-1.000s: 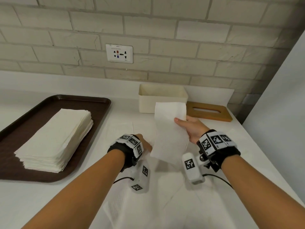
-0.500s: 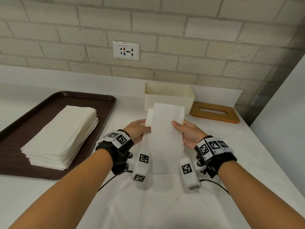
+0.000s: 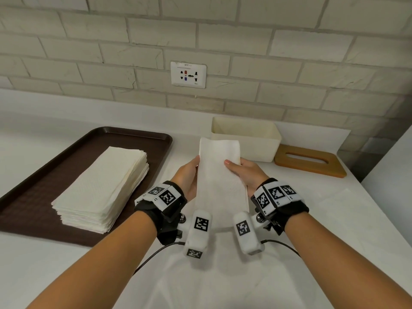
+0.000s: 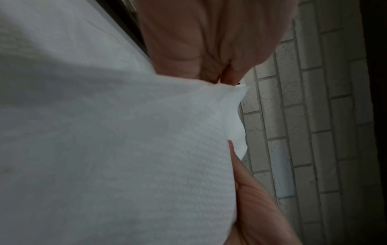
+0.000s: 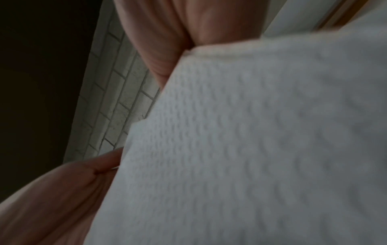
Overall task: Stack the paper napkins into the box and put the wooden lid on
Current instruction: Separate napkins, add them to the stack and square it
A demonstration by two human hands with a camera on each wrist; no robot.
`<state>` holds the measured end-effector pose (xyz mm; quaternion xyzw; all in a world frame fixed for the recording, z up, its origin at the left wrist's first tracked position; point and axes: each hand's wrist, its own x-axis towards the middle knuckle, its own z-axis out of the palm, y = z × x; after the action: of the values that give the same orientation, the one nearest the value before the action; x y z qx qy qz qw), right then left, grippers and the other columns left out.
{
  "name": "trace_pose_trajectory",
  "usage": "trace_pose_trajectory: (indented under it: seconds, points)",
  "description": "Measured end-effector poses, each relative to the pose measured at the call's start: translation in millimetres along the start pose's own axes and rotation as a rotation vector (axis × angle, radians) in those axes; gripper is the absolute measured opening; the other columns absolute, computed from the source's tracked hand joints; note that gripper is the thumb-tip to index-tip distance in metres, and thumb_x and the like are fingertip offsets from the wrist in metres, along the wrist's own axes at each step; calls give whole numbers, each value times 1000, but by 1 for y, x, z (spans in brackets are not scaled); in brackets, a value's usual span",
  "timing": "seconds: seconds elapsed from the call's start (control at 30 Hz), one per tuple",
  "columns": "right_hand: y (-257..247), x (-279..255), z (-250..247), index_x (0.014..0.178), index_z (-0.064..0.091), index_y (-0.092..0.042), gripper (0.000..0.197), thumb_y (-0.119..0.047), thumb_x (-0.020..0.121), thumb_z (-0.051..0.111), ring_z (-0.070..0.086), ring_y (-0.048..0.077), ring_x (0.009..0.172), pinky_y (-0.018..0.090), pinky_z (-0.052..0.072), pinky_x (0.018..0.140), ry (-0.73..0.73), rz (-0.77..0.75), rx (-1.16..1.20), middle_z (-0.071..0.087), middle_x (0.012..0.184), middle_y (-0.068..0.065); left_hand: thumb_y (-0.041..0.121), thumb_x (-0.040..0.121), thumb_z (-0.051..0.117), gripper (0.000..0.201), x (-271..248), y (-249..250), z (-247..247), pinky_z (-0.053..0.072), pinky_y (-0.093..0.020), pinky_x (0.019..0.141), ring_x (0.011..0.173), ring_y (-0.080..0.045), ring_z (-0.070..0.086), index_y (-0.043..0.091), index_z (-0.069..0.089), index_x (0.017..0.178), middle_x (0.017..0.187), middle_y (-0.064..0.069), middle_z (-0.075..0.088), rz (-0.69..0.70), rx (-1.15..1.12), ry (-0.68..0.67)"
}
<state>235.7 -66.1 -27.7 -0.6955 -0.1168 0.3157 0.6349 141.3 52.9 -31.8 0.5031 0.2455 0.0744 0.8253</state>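
Observation:
A folded white paper napkin (image 3: 219,175) is held above the counter between both hands, just in front of the cream box (image 3: 247,139). My left hand (image 3: 189,175) grips its left edge and my right hand (image 3: 243,172) grips its right edge, thumb on top. Both wrist views are filled by the napkin (image 4: 125,149) (image 5: 251,140), with the fingers of each hand pinching it. The box stands open at the back of the counter. The wooden lid (image 3: 310,160), with a slot in it, lies flat to the right of the box. A thick stack of napkins (image 3: 102,188) rests on the brown tray (image 3: 29,195).
An unfolded white sheet (image 3: 223,275) lies on the counter under my forearms. A brick wall with a power socket (image 3: 188,74) stands behind the box. A white panel (image 3: 392,175) closes off the right side.
My left hand came up from the counter and took the napkin's left edge. Both hands now hold the napkin flatter and closer to the box.

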Motion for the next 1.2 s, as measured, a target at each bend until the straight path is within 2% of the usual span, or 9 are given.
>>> trace_pose_trajectory:
  seconds: [0.1, 0.3, 0.4, 0.53, 0.7, 0.8, 1.03, 1.13, 1.2]
  points:
    - [-4, 2, 10, 100, 62, -10, 13, -16, 88, 60, 61, 29, 100, 47, 46, 99, -9, -8, 4, 65, 110, 16, 49, 97, 31, 55, 1, 4, -4, 45, -38, 98, 115, -27, 58, 10, 53, 130, 125, -14, 61, -27, -73, -46]
    - [-12, 6, 31, 91, 59, -12, 6, -17, 90, 58, 63, 23, 81, 36, 54, 79, -76, -48, 35, 65, 92, 9, 19, 98, 45, 35, -9, 16, -20, 53, -32, 80, 94, -24, 63, 5, 49, 129, 111, -14, 64, 141, 110, 126]
    - [-8, 14, 44, 81, 52, -11, 15, -22, 92, 55, 60, 23, 73, 31, 49, 69, -82, 25, -386, 59, 83, 8, 18, 98, 43, 23, -22, 38, -39, 52, -31, 79, 92, -23, 63, 9, 56, 115, 102, -8, 66, 270, 160, 230]
    - [8, 9, 61, 97, 56, -11, 30, -39, 91, 48, 56, 30, 103, 30, 42, 80, -150, -37, -1343, 58, 117, 11, 21, 99, 41, 23, -47, 64, -59, 52, -28, 73, 88, -14, 64, 16, 54, 118, 100, -1, 66, 391, 141, 280]
    - [-10, -17, 88, 141, 33, -11, 47, -25, 97, 42, 35, 29, 133, 30, 31, 101, -238, -184, -1457, 29, 149, 14, 20, 100, 38, 24, -66, 68, -74, 52, -28, 78, 88, -13, 63, 18, 50, 121, 101, 1, 64, 429, 118, 326]
    - [-9, 0, 88, 136, 43, -11, 53, -15, 86, 58, 41, 29, 129, 30, 38, 95, -320, -146, -1507, 34, 146, 12, 20, 101, 36, 26, -69, 64, -79, 50, -28, 77, 93, -13, 62, 19, 49, 124, 105, 1, 63, 399, 98, 356]
    - [-11, 32, 41, 122, 53, -4, 39, -9, 84, 57, 54, 23, 97, 25, 50, 72, -69, -54, -816, 56, 125, 14, 24, 100, 38, 29, -49, 54, -77, 49, -28, 68, 85, -15, 61, 9, 49, 122, 96, -3, 63, 290, 15, 372]
    - [-45, 19, 16, 122, 51, -8, 41, 2, 83, 59, 59, 29, 100, 37, 50, 89, -47, -162, -338, 59, 121, 16, 21, 101, 36, 26, -31, 47, -59, 48, -28, 70, 83, -15, 61, 9, 48, 120, 93, -4, 63, 248, -4, 331]
    - [-65, 1, -2, 115, 54, -11, 38, 6, 82, 60, 62, 25, 87, 39, 52, 84, -107, -211, -76, 64, 104, 11, 22, 101, 35, 31, -19, 43, -39, 48, -31, 76, 85, -16, 61, 8, 47, 127, 95, -4, 63, 210, -8, 268]
